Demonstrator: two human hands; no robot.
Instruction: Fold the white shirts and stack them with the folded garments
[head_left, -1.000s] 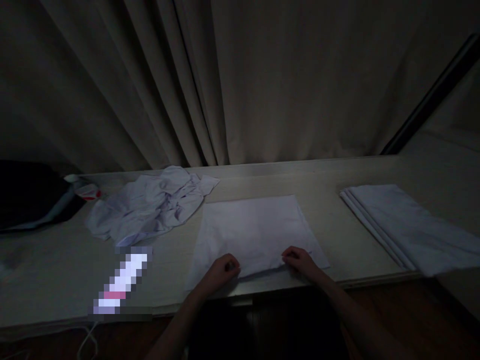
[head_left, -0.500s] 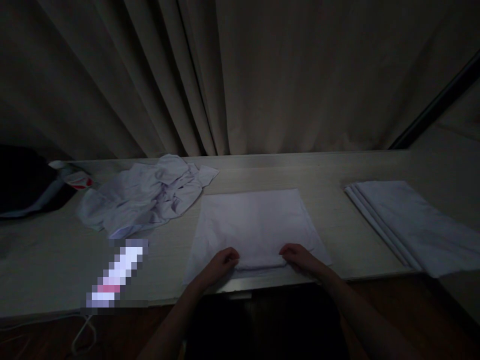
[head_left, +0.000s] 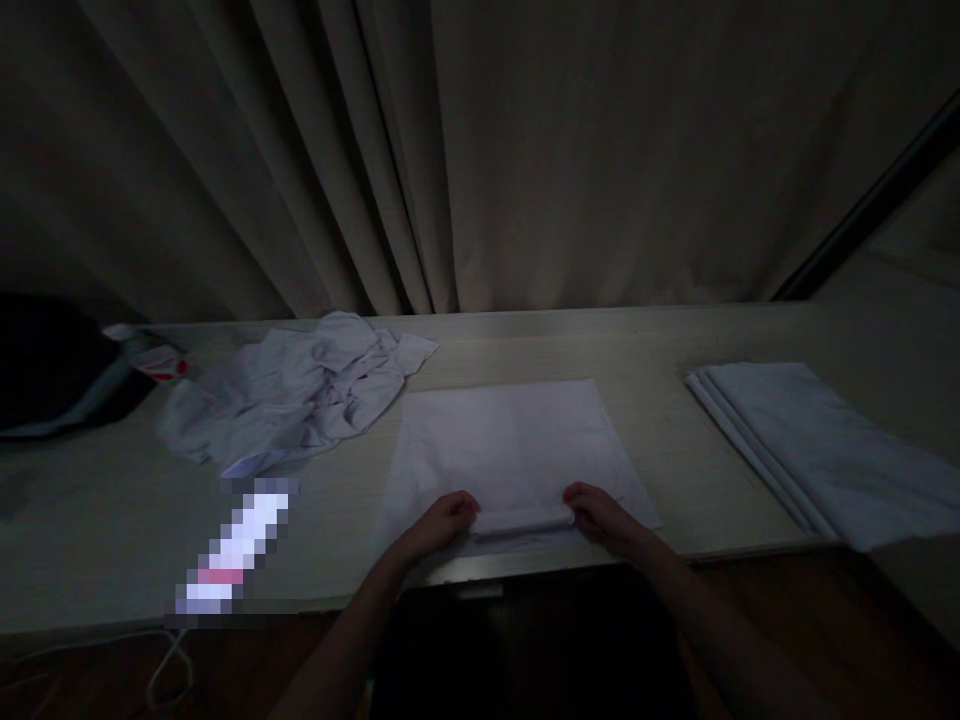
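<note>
Left hand (head_left: 442, 520) and right hand (head_left: 600, 515) gripping a white cloth's (head_left: 510, 450) rolled edge | pale table (head_left: 675, 450) lying dim | curtain (head_left: 525, 150) hanging behind

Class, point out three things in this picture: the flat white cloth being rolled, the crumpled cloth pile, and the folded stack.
flat white cloth (head_left: 506, 440), head view, on its flat middle.
crumpled cloth pile (head_left: 289, 400), head view, on its wrinkled centre.
folded stack (head_left: 810, 440), head view, on its top layer.

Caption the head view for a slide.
Both hands, left hand and right hand, grip the rolled near edge of a white cloth on a dim table.
</note>
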